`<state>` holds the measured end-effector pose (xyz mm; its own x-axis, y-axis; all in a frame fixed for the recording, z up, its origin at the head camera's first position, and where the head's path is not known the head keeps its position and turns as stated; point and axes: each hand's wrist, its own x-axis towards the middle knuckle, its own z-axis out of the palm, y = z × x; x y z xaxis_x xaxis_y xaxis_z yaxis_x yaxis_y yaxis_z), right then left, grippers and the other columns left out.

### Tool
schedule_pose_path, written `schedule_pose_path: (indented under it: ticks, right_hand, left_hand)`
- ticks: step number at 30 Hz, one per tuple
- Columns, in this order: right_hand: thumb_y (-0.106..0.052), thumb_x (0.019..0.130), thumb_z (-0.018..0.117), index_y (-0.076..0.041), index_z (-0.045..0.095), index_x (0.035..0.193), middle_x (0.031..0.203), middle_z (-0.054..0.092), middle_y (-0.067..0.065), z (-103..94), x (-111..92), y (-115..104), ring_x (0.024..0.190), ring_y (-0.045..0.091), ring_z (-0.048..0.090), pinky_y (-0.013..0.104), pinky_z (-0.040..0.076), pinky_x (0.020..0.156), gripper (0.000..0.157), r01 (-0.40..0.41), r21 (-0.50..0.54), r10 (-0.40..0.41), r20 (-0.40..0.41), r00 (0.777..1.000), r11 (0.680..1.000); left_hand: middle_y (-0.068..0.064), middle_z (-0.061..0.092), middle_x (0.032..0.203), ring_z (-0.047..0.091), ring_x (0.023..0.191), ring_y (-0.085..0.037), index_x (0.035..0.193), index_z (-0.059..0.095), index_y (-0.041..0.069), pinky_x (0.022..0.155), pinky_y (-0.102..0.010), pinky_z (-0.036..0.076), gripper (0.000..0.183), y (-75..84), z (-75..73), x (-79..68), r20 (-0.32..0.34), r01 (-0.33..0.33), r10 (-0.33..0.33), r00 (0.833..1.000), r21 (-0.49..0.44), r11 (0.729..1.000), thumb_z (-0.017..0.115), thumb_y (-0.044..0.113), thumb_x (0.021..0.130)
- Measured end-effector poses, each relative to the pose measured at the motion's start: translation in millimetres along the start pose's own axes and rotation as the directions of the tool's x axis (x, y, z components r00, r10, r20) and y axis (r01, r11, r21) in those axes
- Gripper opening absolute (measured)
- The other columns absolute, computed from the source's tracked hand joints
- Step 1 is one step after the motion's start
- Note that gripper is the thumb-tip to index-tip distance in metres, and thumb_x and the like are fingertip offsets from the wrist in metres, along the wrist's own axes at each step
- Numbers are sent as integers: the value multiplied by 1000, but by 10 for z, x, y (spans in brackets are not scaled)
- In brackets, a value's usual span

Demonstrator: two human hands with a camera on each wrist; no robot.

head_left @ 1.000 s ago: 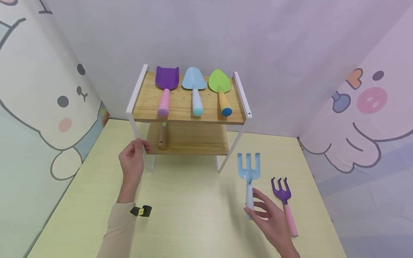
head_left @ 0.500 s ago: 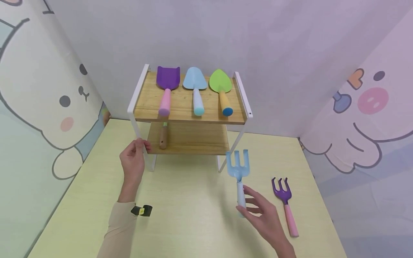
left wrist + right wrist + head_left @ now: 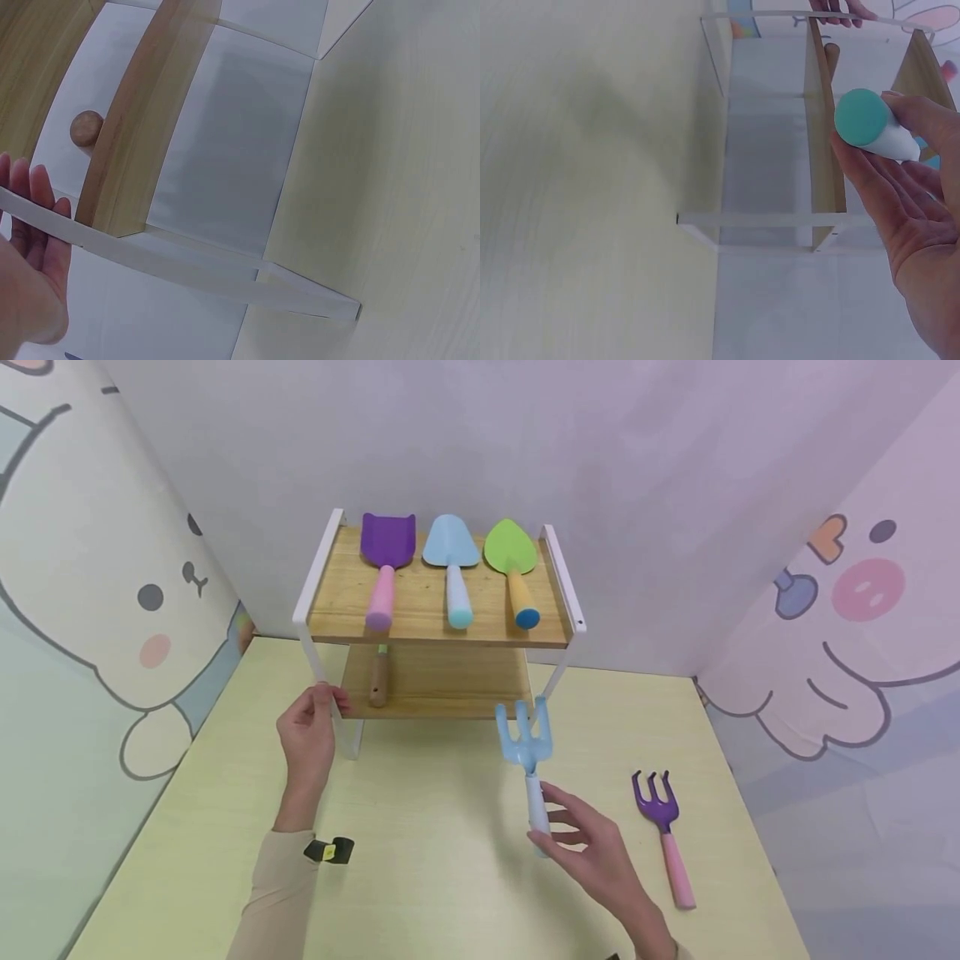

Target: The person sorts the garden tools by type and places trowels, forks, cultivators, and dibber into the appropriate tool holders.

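My right hand pinches the pale handle of a light blue three-pronged hand fork, prongs up, in front of the right side of a two-tier wooden shelf. The right wrist view shows the handle's turquoise end cap between thumb and fingers. At the shelf's left, my left hand grips the white front leg, its fingers curled behind the metal in the left wrist view. On the lower board lies a tool with a brown wooden handle; its head is mostly hidden under the upper board.
Along the top board lie a purple shovel, a light blue trowel and a green trowel, handles toward me. A purple hand fork with a pink handle rests on the table at right. Cartoon-printed curtains stand behind and beside.
My right hand has carried the light blue hand fork leftward and slightly up, toward the shelf's right leg, and its prongs now tilt a little left. The left hand has stayed on the leg.
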<state>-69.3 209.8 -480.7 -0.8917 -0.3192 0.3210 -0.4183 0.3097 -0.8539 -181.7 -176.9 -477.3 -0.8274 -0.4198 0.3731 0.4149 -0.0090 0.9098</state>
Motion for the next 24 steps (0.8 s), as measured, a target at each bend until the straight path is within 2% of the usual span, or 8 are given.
schedule_pose_path:
  ticks: [7,16,24]
  right_hand:
    - [7,85,80,-2,58,142,131,67,18,64,144,-9,99,27,74,34,63,66,63,56,39,-56,4,998,998]
    - [8,87,78,3,56,142,134,64,23,108,309,-38,100,25,75,37,63,64,60,40,154,-46,36,998,987]
    - [5,89,77,-2,56,144,128,66,22,137,450,-98,96,23,76,40,63,69,59,-65,232,53,61,997,970]
  left_hand:
    - [-8,71,83,66,74,-14,92,66,-18,79,-23,54,35,78,22,-19,-11,28,-28,1000,11,1000,54,10,108]
    - [-7,71,84,66,74,-15,92,67,-17,81,-23,54,34,32,20,-5,0,23,-23,1000,14,1000,53,9,108]
    - [-8,72,83,67,73,-14,92,66,-18,79,-22,55,35,64,33,-17,-3,19,-19,1000,0,1000,55,12,108]
